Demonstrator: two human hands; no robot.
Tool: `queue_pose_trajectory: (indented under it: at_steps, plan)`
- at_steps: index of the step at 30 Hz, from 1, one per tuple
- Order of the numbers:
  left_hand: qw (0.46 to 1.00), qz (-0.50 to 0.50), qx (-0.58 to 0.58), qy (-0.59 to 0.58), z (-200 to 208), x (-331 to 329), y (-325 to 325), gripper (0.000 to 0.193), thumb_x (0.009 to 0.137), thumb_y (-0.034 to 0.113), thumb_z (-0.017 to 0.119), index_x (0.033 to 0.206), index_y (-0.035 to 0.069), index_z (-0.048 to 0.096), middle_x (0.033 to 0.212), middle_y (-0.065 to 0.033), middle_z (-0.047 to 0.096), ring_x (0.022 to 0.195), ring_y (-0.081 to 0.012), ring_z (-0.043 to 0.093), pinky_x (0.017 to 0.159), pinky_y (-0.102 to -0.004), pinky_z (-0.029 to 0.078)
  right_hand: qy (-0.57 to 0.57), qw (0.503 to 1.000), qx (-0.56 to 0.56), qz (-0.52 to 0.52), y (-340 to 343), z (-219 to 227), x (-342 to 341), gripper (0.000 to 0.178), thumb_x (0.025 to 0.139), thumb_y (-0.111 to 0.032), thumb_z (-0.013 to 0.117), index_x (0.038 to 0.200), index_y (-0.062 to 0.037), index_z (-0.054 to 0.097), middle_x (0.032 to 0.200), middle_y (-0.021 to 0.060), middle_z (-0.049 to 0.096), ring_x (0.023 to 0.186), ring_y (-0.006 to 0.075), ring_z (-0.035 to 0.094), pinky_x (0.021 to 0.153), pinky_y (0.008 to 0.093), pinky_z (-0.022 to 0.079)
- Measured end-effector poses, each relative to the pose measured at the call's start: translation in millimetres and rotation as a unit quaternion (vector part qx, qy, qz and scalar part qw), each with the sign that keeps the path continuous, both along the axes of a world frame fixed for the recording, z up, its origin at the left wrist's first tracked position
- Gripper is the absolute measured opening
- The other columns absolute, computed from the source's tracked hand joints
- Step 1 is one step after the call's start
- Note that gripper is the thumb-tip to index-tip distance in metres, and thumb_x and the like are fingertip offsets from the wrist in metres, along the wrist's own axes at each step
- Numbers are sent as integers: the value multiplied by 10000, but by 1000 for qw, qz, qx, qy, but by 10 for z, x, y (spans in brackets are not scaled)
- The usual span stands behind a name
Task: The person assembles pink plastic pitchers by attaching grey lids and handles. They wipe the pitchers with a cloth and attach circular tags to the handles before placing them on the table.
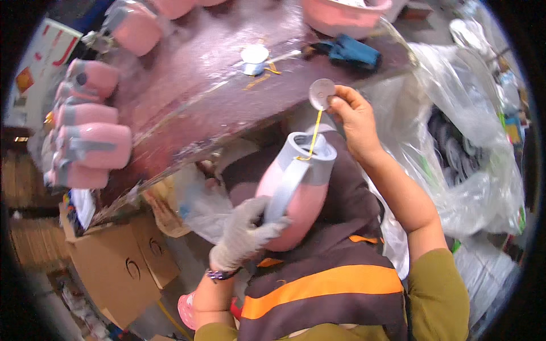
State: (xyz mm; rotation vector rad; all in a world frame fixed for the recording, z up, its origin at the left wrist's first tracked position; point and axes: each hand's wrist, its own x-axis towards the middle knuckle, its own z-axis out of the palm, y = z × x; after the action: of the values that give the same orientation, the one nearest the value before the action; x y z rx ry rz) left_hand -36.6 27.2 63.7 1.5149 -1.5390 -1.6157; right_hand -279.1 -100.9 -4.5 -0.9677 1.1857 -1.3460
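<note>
My left hand [242,233], in a whitish knit glove, is closed round the grey handle [284,190] of a pink jug [307,210]. The jug leans in my lap, its grey-rimmed mouth tilted toward the table. My bare right hand [352,116] pinches a pale round tag [322,94] by its edge, above and to the right of the mouth. A thin yellow ribbon [315,134] runs taut from the tag down to the top of the handle.
Several pink jugs [102,146] lie along the worn dark red table's left side. A small white round stack [254,59], a blue tool [355,50] and a pink basin [347,21] are on the table. Clear plastic bags [489,187] stand at right; a cardboard box [116,278] at lower left.
</note>
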Motion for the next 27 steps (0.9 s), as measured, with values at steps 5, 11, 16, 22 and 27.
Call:
queue_pose_trajectory:
  at_steps: [5, 11, 16, 22, 27]
  plan:
    - [983, 184, -1, 17, 1, -138, 29, 154, 800, 69, 658, 914, 63, 556, 763, 23, 531, 637, -65, 491, 557, -220, 405, 38, 985, 140, 96, 520, -19, -878, 202, 902, -186, 612, 1052, -52, 621, 901, -4, 626, 820, 89, 584, 706, 227, 442]
    - [969, 238, -41, 47, 7, -362, -149, 248, 819, 110, 675, 1029, 33, 566, 741, 11, 542, 584, -67, 499, 529, -202, 407, 147, 908, 362, 150, 1537, -1656, -2064, 158, 864, -174, 609, 851, -37, 685, 694, 16, 634, 602, 116, 571, 579, 277, 475]
    - [984, 164, -58, -43, 75, -432, -179, 254, 791, 66, 683, 1019, 27, 579, 785, 20, 555, 668, -56, 500, 616, -205, 423, 355, 834, 418, -67, 2282, -3043, -2652, 261, 806, -144, 575, 1007, -37, 703, 965, 132, 709, 893, 245, 662, 798, 358, 505]
    - [968, 110, -172, -146, 0, -579, -152, 212, 774, 63, 694, 958, 31, 594, 748, 24, 529, 670, -58, 462, 601, -227, 401, -147, 863, 459, -149, 2506, -3285, -2067, 496, 866, -277, 568, 1289, -20, 536, 1244, 168, 593, 1129, 283, 563, 948, 363, 431]
    - [970, 97, -187, -125, -23, -613, -131, 224, 768, 62, 683, 980, 30, 619, 749, -44, 606, 668, -107, 556, 616, -268, 461, 85, 859, 493, -112, 2647, -3321, -2197, 556, 868, -315, 554, 1325, -5, 489, 1257, 142, 570, 1150, 247, 532, 977, 342, 398]
